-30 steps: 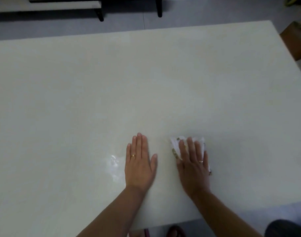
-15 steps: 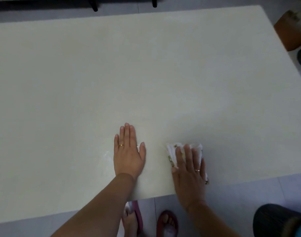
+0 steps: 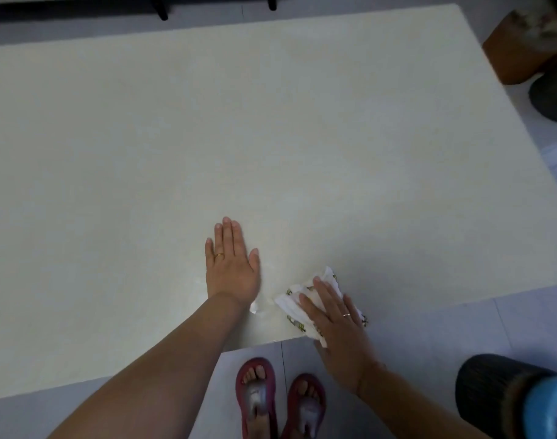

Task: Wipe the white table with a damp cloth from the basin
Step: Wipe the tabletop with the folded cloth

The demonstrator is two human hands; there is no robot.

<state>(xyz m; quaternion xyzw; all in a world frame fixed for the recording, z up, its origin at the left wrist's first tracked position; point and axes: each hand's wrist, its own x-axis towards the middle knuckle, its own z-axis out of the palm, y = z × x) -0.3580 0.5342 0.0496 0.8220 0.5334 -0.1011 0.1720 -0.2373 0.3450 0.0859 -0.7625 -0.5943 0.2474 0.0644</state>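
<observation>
The white table point(image 3: 271, 122) fills most of the view. My right hand point(image 3: 337, 324) lies flat on a white patterned cloth point(image 3: 294, 304) at the table's near edge, pressing it down, with part of the cloth hanging over the edge. My left hand point(image 3: 231, 267) rests flat on the tabletop just left of the cloth, fingers together and holding nothing. A wet sheen point(image 3: 258, 307) shows on the surface between the two hands. No basin is in view.
A dark round stool point(image 3: 492, 394) stands at the lower right, with a blue object point(image 3: 552, 407) beside it. An orange-brown container point(image 3: 521, 49) and a dark round object point(image 3: 552, 96) sit on the floor past the table's right side. My feet in red sandals point(image 3: 280, 397) stand below the near edge.
My right hand has pulled the cloth back toward me to the near edge, so it now overhangs. The view has tilted down, showing my feet and the stool.
</observation>
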